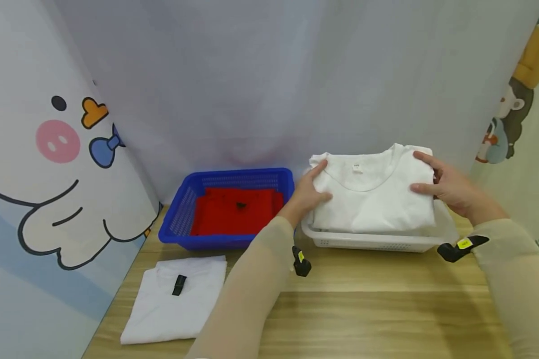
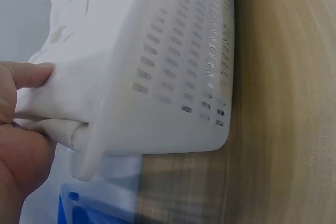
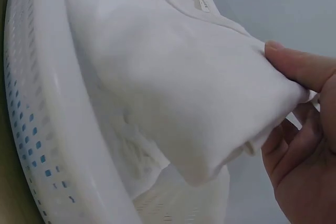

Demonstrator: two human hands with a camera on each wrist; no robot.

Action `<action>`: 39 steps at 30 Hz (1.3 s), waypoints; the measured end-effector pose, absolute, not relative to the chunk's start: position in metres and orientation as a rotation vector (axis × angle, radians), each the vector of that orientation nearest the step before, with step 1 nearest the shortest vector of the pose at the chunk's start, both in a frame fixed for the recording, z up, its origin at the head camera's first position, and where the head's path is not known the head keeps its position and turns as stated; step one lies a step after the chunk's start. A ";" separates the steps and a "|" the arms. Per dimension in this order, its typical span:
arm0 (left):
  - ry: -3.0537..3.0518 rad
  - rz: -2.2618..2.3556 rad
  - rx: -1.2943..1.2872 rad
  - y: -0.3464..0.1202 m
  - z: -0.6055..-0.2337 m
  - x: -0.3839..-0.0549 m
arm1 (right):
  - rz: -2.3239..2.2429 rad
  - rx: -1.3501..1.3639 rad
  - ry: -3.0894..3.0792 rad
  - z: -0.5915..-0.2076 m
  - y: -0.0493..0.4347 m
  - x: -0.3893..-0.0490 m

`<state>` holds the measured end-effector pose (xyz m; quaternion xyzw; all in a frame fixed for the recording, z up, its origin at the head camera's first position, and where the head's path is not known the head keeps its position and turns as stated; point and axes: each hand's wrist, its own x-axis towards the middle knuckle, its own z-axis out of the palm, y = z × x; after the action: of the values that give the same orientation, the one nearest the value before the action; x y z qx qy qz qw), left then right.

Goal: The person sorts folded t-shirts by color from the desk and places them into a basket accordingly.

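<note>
A folded white T-shirt (image 1: 373,207) with a round neckline and a small neck label is tilted up in the white plastic basket (image 1: 373,241). My left hand (image 1: 306,195) grips its left side, the thumb on the front and the other fingers mostly hidden behind the folds. On the opposite side my right hand (image 1: 451,188) pinches the shirt's edge. The right wrist view shows that thumb on top of the cloth (image 3: 199,93) and fingers curled beneath. Seen from the left wrist, the shirt's lower part sits behind the basket's perforated wall (image 2: 173,77).
Left of the white basket stands a blue basket (image 1: 220,243) holding folded red clothing (image 1: 238,214). In front of it, another folded white garment (image 1: 179,304) with a black tag lies on the wooden table (image 1: 364,309). A pale curtain (image 1: 269,85) hangs close behind the baskets.
</note>
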<state>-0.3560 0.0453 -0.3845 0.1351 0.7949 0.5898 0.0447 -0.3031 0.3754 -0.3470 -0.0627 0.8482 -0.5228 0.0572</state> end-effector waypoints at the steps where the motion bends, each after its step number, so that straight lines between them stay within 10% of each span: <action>1: 2.446 1.784 0.392 0.046 -0.388 -0.356 | -1.557 -0.186 2.590 -0.350 0.374 -0.304; 39: 2.841 1.237 0.481 0.057 -0.408 -0.345 | -1.380 -0.119 2.699 -0.398 0.362 -0.304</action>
<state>-0.3446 0.0572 -0.4078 0.1536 0.9060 0.3945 0.0031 -0.3044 0.3623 -0.3978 -0.0393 0.8884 -0.4542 0.0541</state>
